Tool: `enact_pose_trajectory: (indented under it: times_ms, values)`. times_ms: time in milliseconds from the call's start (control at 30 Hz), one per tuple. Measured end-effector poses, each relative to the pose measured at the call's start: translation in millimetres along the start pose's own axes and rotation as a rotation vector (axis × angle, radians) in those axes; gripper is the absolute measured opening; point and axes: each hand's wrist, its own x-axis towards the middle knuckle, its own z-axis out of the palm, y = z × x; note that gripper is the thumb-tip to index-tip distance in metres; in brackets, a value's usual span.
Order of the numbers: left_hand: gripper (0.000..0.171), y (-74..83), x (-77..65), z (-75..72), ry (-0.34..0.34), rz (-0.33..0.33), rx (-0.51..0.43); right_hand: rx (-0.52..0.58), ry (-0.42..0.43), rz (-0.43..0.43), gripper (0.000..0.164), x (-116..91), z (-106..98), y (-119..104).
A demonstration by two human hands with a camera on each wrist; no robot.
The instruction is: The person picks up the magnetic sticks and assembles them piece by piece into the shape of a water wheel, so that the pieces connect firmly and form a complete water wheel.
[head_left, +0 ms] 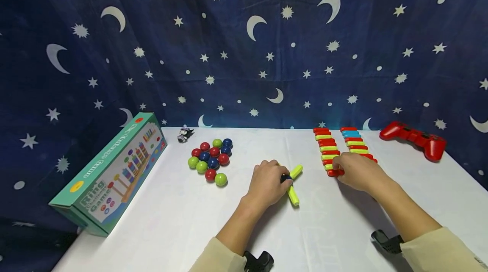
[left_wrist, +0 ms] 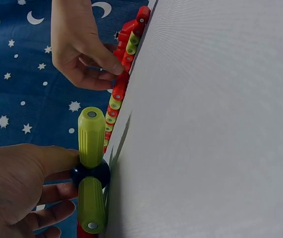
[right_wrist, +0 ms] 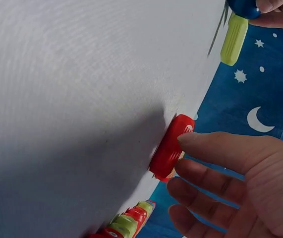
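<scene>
My left hand (head_left: 267, 184) grips a dark blue ball (left_wrist: 89, 175) between thumb and fingers, low over the white table. Two yellow-green ribbed rods (head_left: 293, 195) stick out from the ball in different directions, each with a metal disc at its tip. Part of a red piece (left_wrist: 85, 231) shows beneath them in the left wrist view. On the right, my right hand (head_left: 358, 172) pinches a red rod (right_wrist: 171, 148) at the near end of the left column of rods (head_left: 325, 141). Its thumb lies on the rod, whose far side is hidden by the fingers.
A second rod column (head_left: 351, 134) has red, blue and yellow-green pieces. Red, green and blue balls (head_left: 213, 163) cluster left of centre, near a small black-and-white figure (head_left: 184, 134). A green game box (head_left: 114, 170) stands far left, a red game controller (head_left: 413, 140) far right. Starry cloth (head_left: 236, 43) hangs behind.
</scene>
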Motion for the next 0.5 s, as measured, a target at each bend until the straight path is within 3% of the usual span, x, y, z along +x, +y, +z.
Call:
enact_pose_trajectory:
  times_ms: [267,500]
  values:
    - [0.019,2.2,1.0,1.9,0.009,-0.002,0.011,-0.025,0.033,-0.008,0.037,-0.2,4.0,3.0]
    - [0.019,1.0,0.4,1.4,0.008,-0.008,0.022,-0.02,-0.004,-0.024,0.03,1.0,6.3,1.4]
